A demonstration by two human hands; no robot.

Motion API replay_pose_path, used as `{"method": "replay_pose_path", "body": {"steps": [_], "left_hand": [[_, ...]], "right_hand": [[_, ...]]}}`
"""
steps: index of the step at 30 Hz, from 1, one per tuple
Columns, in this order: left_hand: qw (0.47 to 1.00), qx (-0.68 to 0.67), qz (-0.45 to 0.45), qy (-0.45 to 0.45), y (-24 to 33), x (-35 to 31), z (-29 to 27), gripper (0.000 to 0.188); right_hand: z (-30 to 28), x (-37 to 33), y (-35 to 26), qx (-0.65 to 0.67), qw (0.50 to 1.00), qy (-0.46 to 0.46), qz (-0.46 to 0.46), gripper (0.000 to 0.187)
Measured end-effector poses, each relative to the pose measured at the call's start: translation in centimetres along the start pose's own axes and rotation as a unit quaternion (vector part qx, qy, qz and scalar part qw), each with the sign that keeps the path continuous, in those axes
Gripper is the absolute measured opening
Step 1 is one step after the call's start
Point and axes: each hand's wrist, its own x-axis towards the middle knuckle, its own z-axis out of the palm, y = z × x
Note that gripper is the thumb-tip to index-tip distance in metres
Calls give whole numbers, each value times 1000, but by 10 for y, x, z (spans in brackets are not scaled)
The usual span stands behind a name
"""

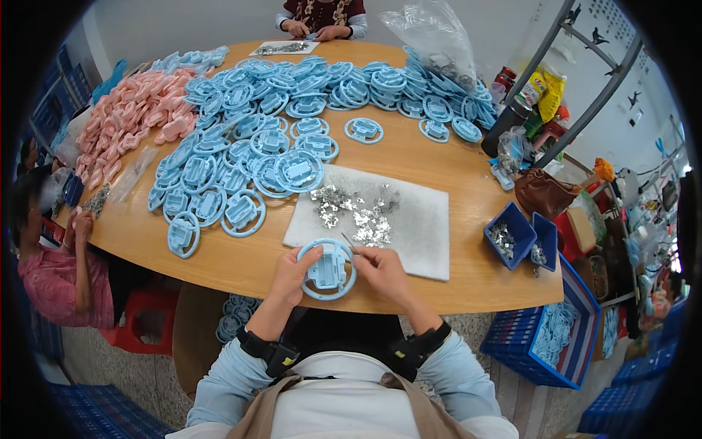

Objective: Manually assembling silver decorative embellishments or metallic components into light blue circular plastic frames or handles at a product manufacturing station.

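Ring (327, 274) at the near edge of the mat (425, 235) is pinched by my left grip (292, 274), seemingly for steadiness, while my right grip (382, 272) pinches a tool (347, 240), with clips (372, 227) on the mat within reach.

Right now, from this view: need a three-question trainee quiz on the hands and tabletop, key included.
1. What lies on the white mat?
A) red pens
B) small metal pieces
C) folded cloth

2. True or false: the two small dark-blue bins sit to the right of the mat.

3. Fill in: the left hand grips a ring-shaped part coloured ____.

Key: 1. B; 2. true; 3. light blue.
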Motion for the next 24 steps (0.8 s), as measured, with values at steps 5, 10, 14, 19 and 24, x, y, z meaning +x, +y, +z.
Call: {"method": "replay_pose_path", "body": {"steps": [5, 10, 14, 19, 24], "left_hand": [[999, -17, -20, 20, 3, 6, -3, 24], [999, -10, -40, 14, 3, 9, -2, 24], [999, 6, -38, 7, 6, 6, -1, 25], [1000, -16, -21, -3, 6, 6, 1, 26], [999, -1, 52, 16, 2, 3, 7, 31]], "right_hand": [[-37, 59, 14, -252, 943, 126, -175, 14], [-37, 98, 10, -342, 910, 79, -218, 12], [-30, 118, 12, -471, 866, 10, -170, 9], [-29, 119, 20, -452, 876, 47, -163, 6], [-7, 74, -35, -147, 983, 63, -93, 11]]}}
